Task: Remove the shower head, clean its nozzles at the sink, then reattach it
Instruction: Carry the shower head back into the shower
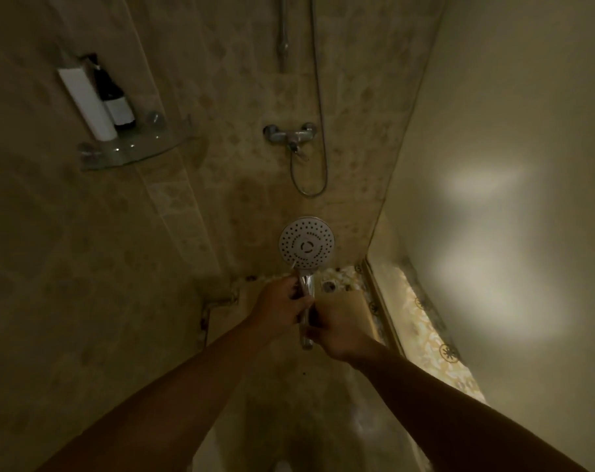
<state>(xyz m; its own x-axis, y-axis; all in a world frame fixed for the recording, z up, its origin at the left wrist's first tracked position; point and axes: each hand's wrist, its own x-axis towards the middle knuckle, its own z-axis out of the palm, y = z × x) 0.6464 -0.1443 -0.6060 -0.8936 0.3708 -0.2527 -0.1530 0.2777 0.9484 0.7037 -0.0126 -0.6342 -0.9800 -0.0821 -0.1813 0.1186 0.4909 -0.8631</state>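
Observation:
A chrome shower head (306, 245) with a round grey nozzle face points up at me, low in the dim shower stall. My left hand (279, 306) grips the upper part of its chrome handle. My right hand (333, 330) holds the lower end of the handle, fingers wrapped around it. The metal hose (318, 137) hangs in a loop below the wall mixer tap (291, 134); whether its end joins the handle I cannot tell.
A vertical shower rail (283, 35) runs up the tiled back wall. A glass corner shelf (132, 148) at left holds a white tube (86, 103) and a dark bottle (114, 100). A frosted glass panel (510, 165) closes the right side above a patterned floor sill.

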